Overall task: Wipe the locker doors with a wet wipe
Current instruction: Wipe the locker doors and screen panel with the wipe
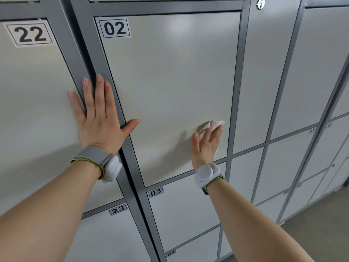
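Right hand (206,142) presses blurred wet wipe (217,124), seemingly flat, on door 02 (170,82)

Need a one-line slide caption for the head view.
Right hand presses a wet wipe flat on locker door 02 while the left hand rests across the frame.

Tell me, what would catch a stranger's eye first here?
The left hand lies flat across the dark frame between door 22 and door 02. The right hand presses a white wipe against door 02, low on its right side.
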Demonstrator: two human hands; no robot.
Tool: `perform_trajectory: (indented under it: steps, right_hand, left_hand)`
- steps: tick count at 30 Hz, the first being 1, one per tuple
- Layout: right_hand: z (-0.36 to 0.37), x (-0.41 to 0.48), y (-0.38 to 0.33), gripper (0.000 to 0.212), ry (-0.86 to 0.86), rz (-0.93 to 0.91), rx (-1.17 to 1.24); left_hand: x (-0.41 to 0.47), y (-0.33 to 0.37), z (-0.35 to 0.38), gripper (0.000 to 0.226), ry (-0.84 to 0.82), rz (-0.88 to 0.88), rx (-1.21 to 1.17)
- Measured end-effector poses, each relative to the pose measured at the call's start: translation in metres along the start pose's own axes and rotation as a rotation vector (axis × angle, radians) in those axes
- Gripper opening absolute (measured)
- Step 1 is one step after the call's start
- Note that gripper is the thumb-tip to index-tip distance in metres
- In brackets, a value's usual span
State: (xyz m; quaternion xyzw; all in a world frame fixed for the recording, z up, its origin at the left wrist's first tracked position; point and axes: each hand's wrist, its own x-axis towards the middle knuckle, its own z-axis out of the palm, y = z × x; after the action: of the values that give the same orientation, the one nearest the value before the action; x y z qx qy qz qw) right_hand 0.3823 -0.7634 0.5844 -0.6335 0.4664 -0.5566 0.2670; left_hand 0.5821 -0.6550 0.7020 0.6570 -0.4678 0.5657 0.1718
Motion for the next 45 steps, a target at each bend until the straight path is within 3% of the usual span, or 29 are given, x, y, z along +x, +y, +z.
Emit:
perform_trajectory:
  steps: [4, 8, 12, 14, 19, 23, 32, 38, 40, 45]
  right_hand:
    - [0.002, -0.003, 0.016, 0.084, -0.001, 0.014, -0.033]
    - [-0.001, -0.009, 0.037, 0.081, -0.036, 0.282, -0.086]
    - [-0.003, -0.001, 0.03, 0.077, -0.019, 0.473, 0.008]
    - [-0.005, 0.006, 0.016, 0.078, 0.016, 0.403, 0.04]
    - [-0.007, 0.02, -0.014, 0.08, 0.067, -0.013, -0.006]
    - [-0.007, 0.025, -0.003, 0.078, 0.086, -0.095, -0.083]
    - [-0.003, 0.003, 0.043, 0.086, 0.008, 0.213, -0.113]
    - [-0.008, -0.003, 0.058, 0.076, -0.037, 0.527, -0.037]
    - [-0.012, 0.008, 0.044, 0.077, 0.007, 0.472, -0.001]
    - [-0.025, 0.042, -0.006, 0.077, 0.092, 0.033, -0.061]
  left_hand:
    - [0.0, 0.0, 0.001, 0.1, 0.006, 0.008, 0.001]
    - [0.0, 0.001, 0.001, 0.099, 0.016, 0.005, 0.012]
    - [0.0, 0.0, 0.001, 0.1, 0.015, 0.008, 0.009]
    - [0.0, 0.0, 0.0, 0.1, 0.009, 0.003, 0.004]
    - [0.0, 0.0, 0.0, 0.1, 0.002, 0.001, 0.009]
    - [0.0, 0.0, 0.0, 0.101, 0.009, 0.003, 0.019]
    - [-0.001, 0.001, 0.002, 0.1, 0.025, 0.004, 0.019]
    - [-0.001, 0.001, 0.0, 0.1, 0.024, -0.001, 0.012]
    - [0.0, 0.001, 0.001, 0.1, 0.025, -0.002, 0.014]
    - [0.0, 0.0, 0.001, 0.1, 0.025, 0.004, 0.016]
